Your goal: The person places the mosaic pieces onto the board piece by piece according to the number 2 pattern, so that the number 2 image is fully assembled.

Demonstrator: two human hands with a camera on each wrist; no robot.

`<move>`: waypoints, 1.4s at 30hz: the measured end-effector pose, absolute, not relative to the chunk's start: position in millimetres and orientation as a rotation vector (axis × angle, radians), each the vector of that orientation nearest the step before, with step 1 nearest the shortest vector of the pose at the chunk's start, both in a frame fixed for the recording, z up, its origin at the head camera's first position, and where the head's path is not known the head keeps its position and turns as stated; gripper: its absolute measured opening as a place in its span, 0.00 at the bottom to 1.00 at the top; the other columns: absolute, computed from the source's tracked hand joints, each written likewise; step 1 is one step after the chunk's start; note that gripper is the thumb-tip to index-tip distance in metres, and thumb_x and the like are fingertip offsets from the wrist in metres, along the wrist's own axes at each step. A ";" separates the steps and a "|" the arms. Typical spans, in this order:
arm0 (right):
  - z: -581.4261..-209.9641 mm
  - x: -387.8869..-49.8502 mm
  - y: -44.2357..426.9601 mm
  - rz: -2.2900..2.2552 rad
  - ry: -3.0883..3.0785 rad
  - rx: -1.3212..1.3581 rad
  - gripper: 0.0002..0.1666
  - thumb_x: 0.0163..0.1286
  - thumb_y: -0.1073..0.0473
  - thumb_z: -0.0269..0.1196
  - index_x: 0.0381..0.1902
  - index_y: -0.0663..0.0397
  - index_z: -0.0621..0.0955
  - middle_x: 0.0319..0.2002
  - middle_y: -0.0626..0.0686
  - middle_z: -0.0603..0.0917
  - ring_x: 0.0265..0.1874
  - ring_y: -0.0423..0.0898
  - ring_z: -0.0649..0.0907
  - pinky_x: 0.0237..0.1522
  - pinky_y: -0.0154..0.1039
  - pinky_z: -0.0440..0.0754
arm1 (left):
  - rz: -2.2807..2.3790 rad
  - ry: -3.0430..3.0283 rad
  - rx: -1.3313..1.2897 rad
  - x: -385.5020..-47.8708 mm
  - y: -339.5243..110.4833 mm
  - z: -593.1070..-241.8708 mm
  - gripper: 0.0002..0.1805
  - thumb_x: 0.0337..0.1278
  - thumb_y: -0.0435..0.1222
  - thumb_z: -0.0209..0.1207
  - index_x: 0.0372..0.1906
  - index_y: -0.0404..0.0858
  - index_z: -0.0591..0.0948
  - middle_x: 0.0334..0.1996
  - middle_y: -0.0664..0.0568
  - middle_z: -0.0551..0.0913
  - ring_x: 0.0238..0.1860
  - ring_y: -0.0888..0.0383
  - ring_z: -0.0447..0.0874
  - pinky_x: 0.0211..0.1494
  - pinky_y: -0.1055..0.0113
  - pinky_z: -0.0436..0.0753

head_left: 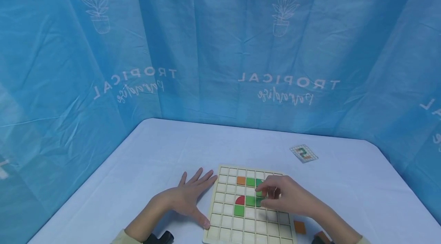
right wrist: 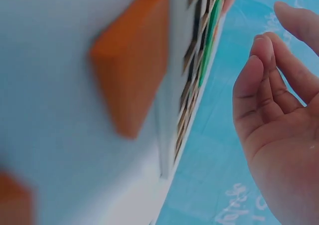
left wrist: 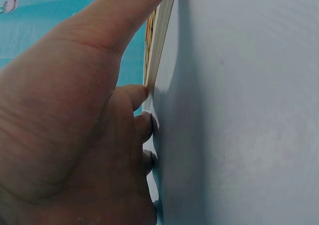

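Note:
A pale gridded board lies on the white table. My left hand is spread flat at its left edge, thumb and fingertips touching the side; the left wrist view shows the palm beside that edge. Over the board's right part hovers my right hand, fingers loosely bent. In the right wrist view nothing shows between the fingers. Set in the grid are an orange tile, a red rounded piece, a green square and several more green pieces, some partly hidden by the right hand.
A small card printed with a grid pattern lies behind the board, to the right. Beside the board's right edge is an orange tile, with another orange piece near the right wrist. A blue curtain surrounds the table's far sides.

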State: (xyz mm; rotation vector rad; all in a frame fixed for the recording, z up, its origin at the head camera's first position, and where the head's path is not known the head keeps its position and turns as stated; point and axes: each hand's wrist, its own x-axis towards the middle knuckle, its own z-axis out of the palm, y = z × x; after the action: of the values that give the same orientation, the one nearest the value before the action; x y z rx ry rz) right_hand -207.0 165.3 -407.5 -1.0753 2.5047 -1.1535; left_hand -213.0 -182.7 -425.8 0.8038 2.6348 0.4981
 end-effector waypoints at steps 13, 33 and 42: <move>-409.0 -197.6 198.3 -1.142 2.529 -0.918 0.14 0.64 0.50 0.68 0.46 0.47 0.84 0.34 0.42 0.82 0.32 0.40 0.79 0.34 0.36 0.80 | 0.492 2.633 0.782 -214.3 -181.5 -425.4 0.70 0.24 0.73 0.66 0.77 0.53 0.48 0.77 0.55 0.41 0.74 0.47 0.27 0.66 0.35 0.27; -410.5 -184.2 229.7 -1.098 2.560 -0.745 0.14 0.61 0.52 0.69 0.43 0.48 0.83 0.33 0.42 0.82 0.31 0.40 0.78 0.33 0.35 0.79 | 0.485 2.629 0.792 -212.9 -181.9 -426.1 0.70 0.25 0.73 0.66 0.77 0.53 0.46 0.77 0.55 0.40 0.74 0.47 0.27 0.65 0.35 0.28; -417.1 -176.8 246.8 -1.092 2.408 -0.699 0.13 0.61 0.56 0.69 0.43 0.51 0.82 0.35 0.46 0.81 0.29 0.40 0.78 0.30 0.36 0.78 | 0.475 2.639 0.769 -212.3 -181.9 -425.1 0.70 0.23 0.73 0.66 0.77 0.53 0.47 0.77 0.55 0.41 0.75 0.47 0.28 0.66 0.35 0.28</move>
State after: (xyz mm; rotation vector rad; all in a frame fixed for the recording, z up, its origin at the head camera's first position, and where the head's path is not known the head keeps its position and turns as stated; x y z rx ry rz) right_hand -176.8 246.8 -417.1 -0.6990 2.4084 -1.0916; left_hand -212.3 -181.9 -425.1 0.7689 2.6395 0.4749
